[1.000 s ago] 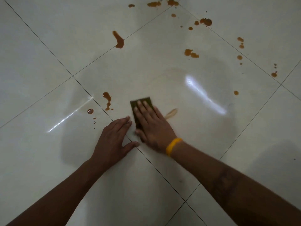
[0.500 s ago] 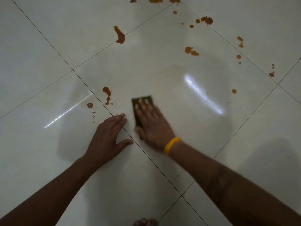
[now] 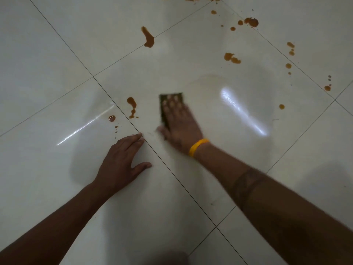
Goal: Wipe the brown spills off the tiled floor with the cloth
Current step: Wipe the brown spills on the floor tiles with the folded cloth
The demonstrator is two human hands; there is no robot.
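Observation:
My right hand [image 3: 180,124], with a yellow band at the wrist, presses flat on a dark green cloth [image 3: 163,100] on the white tiled floor [image 3: 57,54]; the hand is motion-blurred and hides most of the cloth. My left hand [image 3: 120,159] lies flat on the tile beside it, fingers together, holding nothing. A brown spill [image 3: 132,107] sits just left of the cloth, with a small drop [image 3: 112,118] further left. A longer brown streak [image 3: 148,37] lies farther ahead, and more blots [image 3: 232,57] to the right.
Several brown splashes scatter along the far right grout line [image 3: 251,22] and near the top edge. One lone drop [image 3: 281,106] sits right of a bright light reflection [image 3: 242,109]. Dark grout lines cross the tiles diagonally.
The tan smear to the right of the cloth is gone. My right hand has slid the cloth forward a little. The left hand has stayed planted.

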